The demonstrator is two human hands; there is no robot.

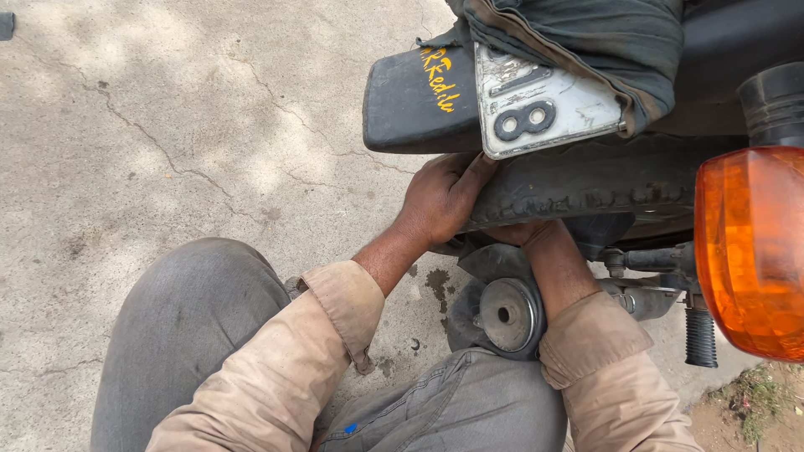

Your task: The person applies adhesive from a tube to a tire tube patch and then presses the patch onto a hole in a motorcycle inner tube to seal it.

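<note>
Seen from above, a person crouched on cracked concrete ground [167,125] behind a motorcycle, grey trousers and tan sleeves filling the lower part of the view.

The left hand [441,199] was pressed against the rear tyre [586,188], fingers curled over the tread at its near end, just under the corner of the white number plate [536,100]. It gripped the rubber; the fingertips themselves were tucked out of sight beneath the plate.

The right hand [512,231] reached in below the tyre. Only the wrist and the heel of the hand showed, so whether it was open or closed around anything could not be told.

The tyre ran left to right across the upper middle of the view, its top covered by a black mudguard [414,105] and a dark cloth [586,33] draped over the seat end. Its right part passed behind an orange turn signal [749,251], close to the camera and cut off by the frame edge.

Beside the right forearm lay a round metal disc with a centre hole [508,314], seated in dark rubber whose shape was hard to make out. A ribbed black footpeg [700,335] hung at lower right. Dark stains marked the concrete nearby.
</note>
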